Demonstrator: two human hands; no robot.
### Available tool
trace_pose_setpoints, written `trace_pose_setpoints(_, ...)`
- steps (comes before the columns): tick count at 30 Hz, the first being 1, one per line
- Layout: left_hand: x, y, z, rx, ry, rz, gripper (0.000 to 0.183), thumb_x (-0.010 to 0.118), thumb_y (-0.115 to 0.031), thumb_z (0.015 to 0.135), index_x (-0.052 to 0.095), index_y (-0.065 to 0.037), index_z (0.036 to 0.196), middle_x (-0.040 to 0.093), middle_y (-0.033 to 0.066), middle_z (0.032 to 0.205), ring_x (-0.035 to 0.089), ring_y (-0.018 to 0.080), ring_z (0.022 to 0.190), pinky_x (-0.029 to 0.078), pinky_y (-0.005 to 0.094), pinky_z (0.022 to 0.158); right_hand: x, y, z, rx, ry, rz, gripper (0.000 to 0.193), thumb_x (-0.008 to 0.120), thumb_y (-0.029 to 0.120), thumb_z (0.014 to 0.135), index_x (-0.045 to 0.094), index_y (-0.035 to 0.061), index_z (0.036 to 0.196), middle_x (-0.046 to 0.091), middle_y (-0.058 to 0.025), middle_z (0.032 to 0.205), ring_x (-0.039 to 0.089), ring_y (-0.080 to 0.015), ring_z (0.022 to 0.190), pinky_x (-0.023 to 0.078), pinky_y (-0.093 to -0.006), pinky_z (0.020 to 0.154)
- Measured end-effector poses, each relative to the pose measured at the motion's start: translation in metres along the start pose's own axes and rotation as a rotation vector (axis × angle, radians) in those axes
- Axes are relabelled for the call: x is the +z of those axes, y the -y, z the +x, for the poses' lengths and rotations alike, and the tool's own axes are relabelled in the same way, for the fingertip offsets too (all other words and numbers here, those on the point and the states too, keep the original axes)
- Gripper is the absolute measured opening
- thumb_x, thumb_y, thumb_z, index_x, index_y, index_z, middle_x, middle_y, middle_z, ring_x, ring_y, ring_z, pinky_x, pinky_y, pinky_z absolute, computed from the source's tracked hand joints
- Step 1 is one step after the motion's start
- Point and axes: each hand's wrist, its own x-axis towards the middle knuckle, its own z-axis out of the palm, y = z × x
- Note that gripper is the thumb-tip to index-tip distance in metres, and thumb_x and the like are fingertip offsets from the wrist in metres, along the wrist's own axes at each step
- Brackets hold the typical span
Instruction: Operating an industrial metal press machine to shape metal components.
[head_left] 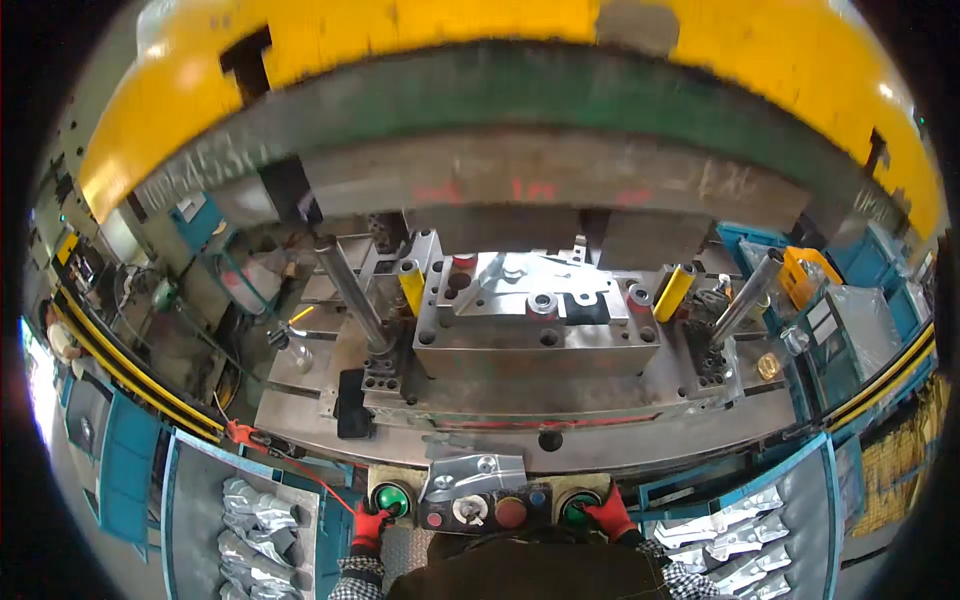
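Observation:
My left hand (pixel 370 525), in a red glove, touches the green push button (pixel 391 499) at the left end of the control panel (pixel 460 512). On the panel's right end, my right hand (pixel 611 516), also red-gloved, rests at the other green button (pixel 577 508). Both hands hold nothing, their fingers apart. Between them, a bent silver sheet-metal part (pixel 474 475) lies behind the panel's knob and red buttons. Farther off, a flat shiny metal piece (pixel 540 278) sits on the lower die (pixel 535 345), under the raised upper die (pixel 500 165).
Stamped metal parts lie in a left bin (pixel 258 535) and on a right tray (pixel 730 540). Guide posts (pixel 352 295) and yellow pins (pixel 675 292) stand around the die. The yellow press ram (pixel 430 25) hangs above. Blue carts (pixel 125 460) and yellow-black rails (pixel 135 370) flank the press.

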Motion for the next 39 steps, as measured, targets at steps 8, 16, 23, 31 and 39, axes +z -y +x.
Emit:
trace_pose_setpoints(8, 0.0, 0.012, 0.011, 0.021, 0.031, -0.004, 0.074, 0.079, 0.012, 0.072, 0.046, -0.001, 0.137, 0.067, 0.0149, 0.114, 0.072, 0.0291, 0.086, 0.065, 0.0425, 0.063, -0.011, -0.023, 0.002, -0.047, -0.073, -0.129, 0.078, 0.087, 0.009, 0.074, 0.045, 0.0002, 0.138, 0.062, -0.0153, 0.132, 0.061, -0.027, 0.123, 0.049, -0.0417, 0.106)
trace_pose_setpoints(16, -0.01, 0.019, 0.023, 0.071, 0.028, 0.067, 0.075, 0.083, 0.006, 0.072, 0.049, 0.001, 0.138, 0.067, 0.0147, 0.119, 0.072, 0.0253, 0.092, 0.062, 0.0361, 0.078, -0.016, -0.035, -0.004, 0.014, -0.018, -0.154, 0.092, 0.09, 0.016, 0.075, 0.036, -0.0006, 0.147, 0.056, -0.0175, 0.142, 0.056, -0.0287, 0.131, 0.048, -0.0421, 0.108)
trace_pose_setpoints(23, -0.032, -0.043, 0.054, 0.263, 0.365, 0.716, 0.038, 0.076, -0.013, 0.089, 0.065, 0.001, 0.123, 0.074, 0.0108, 0.109, 0.071, 0.0219, 0.091, 0.057, 0.037, 0.081, -0.029, -0.044, 0.0, 0.038, -0.001, -0.095, 0.098, 0.091, 0.02, 0.077, 0.031, -0.0014, 0.152, 0.053, -0.0176, 0.146, 0.054, -0.0288, 0.133, 0.045, -0.0417, 0.111)
trace_pose_setpoints(31, 0.157, -0.323, -0.008, 0.826, 0.21, 0.288, 0.041, 0.08, -0.018, 0.087, 0.066, 0.003, 0.119, 0.071, 0.009, 0.105, 0.065, 0.0168, 0.096, 0.053, 0.0345, 0.085, -0.03, -0.033, -0.007, 0.114, 0.006, -0.049, 0.09, 0.085, 0.027, 0.085, 0.033, -0.0027, 0.153, 0.05, -0.0193, 0.149, 0.05, -0.0294, 0.137, 0.041, -0.0422, 0.114)
trace_pose_setpoints(39, 0.364, -0.453, -0.011, 1.675, -0.109, 1.059, 0.048, 0.08, -0.035, 0.08, 0.062, -0.007, 0.114, 0.058, 0.0177, 0.122, 0.053, 0.037, 0.123, 0.038, 0.0526, 0.109, -0.054, -0.093, -0.037, 0.027, -0.145, -0.162, 0.073, 0.071, 0.022, 0.098, 0.032, -0.0032, 0.155, 0.049, -0.0205, 0.151, 0.047, -0.0283, 0.14, 0.036, -0.0394, 0.117)
